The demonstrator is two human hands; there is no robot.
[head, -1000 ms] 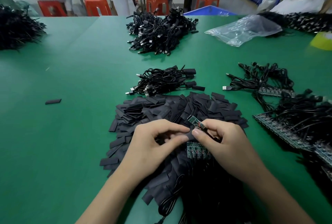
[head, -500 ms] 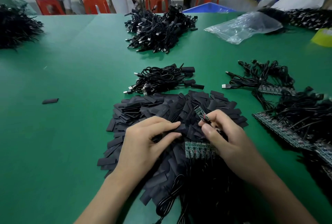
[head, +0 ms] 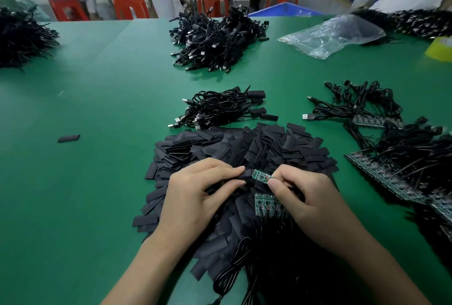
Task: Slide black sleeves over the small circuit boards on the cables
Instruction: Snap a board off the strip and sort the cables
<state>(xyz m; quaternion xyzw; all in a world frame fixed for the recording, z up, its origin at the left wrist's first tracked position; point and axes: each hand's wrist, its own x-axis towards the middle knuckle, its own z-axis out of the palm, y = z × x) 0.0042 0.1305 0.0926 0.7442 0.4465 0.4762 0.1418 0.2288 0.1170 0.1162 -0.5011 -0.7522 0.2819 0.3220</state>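
Note:
A big heap of flat black sleeves [head: 244, 148] covers the green table [head: 97, 182] in front of me. My left hand [head: 195, 197] pinches one black sleeve [head: 245, 175] between thumb and forefinger. My right hand [head: 308, 197] pinches a small green circuit board [head: 261, 176] at its cable end. The board's free tip meets the sleeve's mouth. Below my hands lies a row of joined green boards [head: 267, 205] with black cables [head: 281, 268] trailing toward me.
A small bundle of sleeved cables [head: 220, 107] lies behind the heap, a larger cable pile [head: 215, 38] farther back. Bare boards with cables [head: 403, 162] sit at the right. A clear plastic bag [head: 332, 35], a stray sleeve [head: 68, 138] and another black pile [head: 22, 38] lie around.
My right hand turned the board from pointing up and away to lying level, pointing left. Its tip now meets the sleeve in my left hand.

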